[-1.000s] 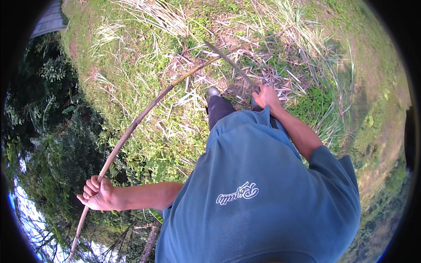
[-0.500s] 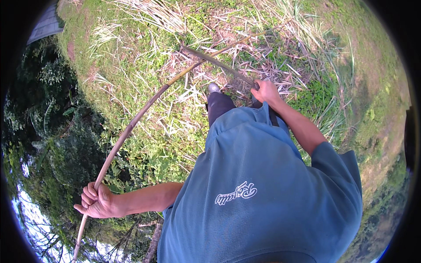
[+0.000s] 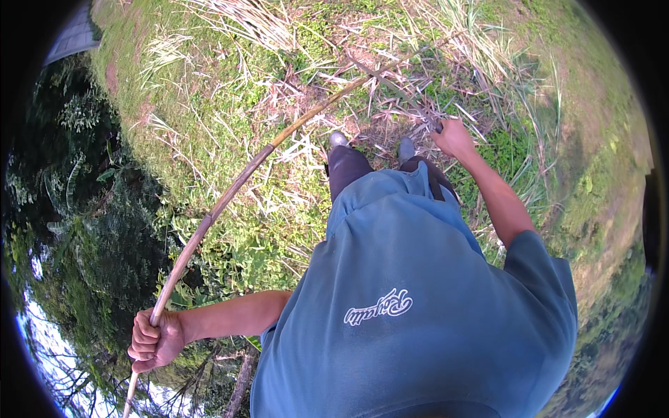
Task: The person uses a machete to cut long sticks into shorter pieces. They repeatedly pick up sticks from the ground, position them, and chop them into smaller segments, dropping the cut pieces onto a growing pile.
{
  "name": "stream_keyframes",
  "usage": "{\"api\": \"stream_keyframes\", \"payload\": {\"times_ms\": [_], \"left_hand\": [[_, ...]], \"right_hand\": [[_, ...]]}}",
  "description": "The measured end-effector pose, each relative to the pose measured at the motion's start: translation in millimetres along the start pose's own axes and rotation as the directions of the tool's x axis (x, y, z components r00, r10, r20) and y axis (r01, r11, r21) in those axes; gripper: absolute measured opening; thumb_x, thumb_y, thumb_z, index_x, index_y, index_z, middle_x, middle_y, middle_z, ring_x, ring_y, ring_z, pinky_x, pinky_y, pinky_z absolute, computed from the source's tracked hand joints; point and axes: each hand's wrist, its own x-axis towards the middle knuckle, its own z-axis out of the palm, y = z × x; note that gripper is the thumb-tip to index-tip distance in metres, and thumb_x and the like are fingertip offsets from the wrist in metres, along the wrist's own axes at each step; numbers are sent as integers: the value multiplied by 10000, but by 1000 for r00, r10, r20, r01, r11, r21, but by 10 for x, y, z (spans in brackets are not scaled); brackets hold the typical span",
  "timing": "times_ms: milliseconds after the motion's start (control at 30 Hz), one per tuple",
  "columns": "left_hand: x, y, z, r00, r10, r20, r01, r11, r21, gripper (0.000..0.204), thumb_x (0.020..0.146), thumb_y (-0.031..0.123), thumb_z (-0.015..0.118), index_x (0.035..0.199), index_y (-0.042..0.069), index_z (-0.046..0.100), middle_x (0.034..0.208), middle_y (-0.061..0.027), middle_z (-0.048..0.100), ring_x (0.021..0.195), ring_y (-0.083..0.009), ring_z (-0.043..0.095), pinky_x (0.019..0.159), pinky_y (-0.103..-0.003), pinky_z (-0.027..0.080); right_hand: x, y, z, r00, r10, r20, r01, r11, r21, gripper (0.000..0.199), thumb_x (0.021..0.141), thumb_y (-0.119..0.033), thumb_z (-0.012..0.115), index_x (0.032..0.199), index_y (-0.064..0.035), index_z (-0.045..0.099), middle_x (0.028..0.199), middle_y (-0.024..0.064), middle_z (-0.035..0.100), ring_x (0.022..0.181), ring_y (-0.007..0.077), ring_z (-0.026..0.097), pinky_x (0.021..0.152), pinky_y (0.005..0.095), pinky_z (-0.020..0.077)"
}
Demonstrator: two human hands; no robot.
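Observation:
My left hand (image 3: 157, 340) is wrapped round a long cane stalk (image 3: 230, 194) at the lower left. The stalk is purplish brown near the hand and yellowish farther out, and it runs up to the far right over the grass. Out in front of my right leg, my right hand (image 3: 454, 138) is closed on the dark handle of a machete (image 3: 399, 90). Its long, dull blade points up and left and crosses the far part of the stalk in view. Whether blade and stalk touch there, I cannot tell.
Dry leaf strips (image 3: 300, 150) litter the grass around my shoes (image 3: 339, 139). A pile of cut stalks or leaves (image 3: 244, 22) lies at the far side, more long leaves (image 3: 477, 42) at the far right. Dense bushes (image 3: 104, 244) stand on the left; a grey roof (image 3: 72, 38) shows beyond.
My right hand has moved right and away from my body, and the machete blade has shifted toward the stalk's far end. My left hand has dropped slightly, still gripping the stalk.

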Motion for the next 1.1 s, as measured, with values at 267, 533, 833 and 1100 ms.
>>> {"api": "stream_keyframes", "payload": {"times_ms": [267, 533, 833, 1100], "left_hand": [[88, -386, 168, 757, 564, -330, -348, 775, 528, 323, 953, 275, 480, 702, 74, 441, 519, 25, 287, 412, -108, 256, 450, -206, 361], [143, 21, -258, 666, 620, -414, -92, 620, 779, 156, 987, 253, 483, 1029, 108, 520, 542, 40, 256, 375, -89, 267, 322, -206, 313], [95, 196, -406, 678, 505, -534, -16, 736, 677, 111, 967, 237, 543, 998, 138, 507, 534, 39, 264, 370, -93, 282, 310, -218, 325], [66, 42, -469, 816, 276, -509, 48, 844, 535, 262, 984, 279, 484, 833, 77, 557, 550, 26, 347, 426, -100, 327, 384, -218, 315]], "right_hand": [[-279, -222, 163, 1000, -7, 21, 4, 994, 111, 370, 752, -347, 662, 885, -3, 639, 738, 231, 645, 739, 406, 645, 705, 479, 520], [-300, -644, 423, 991, -129, 37, 123, 983, 140, 291, 760, -311, 685, 908, -67, 627, 715, 197, 649, 714, 395, 645, 663, 480, 512], [-373, -560, 87, 971, -190, 146, 187, 982, 29, 366, 793, -320, 649, 888, 32, 623, 796, 252, 652, 772, 415, 645, 718, 504, 514], [206, 618, 799, 950, 309, -47, -309, 951, 11, 427, 762, -368, 629, 834, 50, 678, 839, 278, 662, 800, 435, 647, 780, 474, 521]]}}
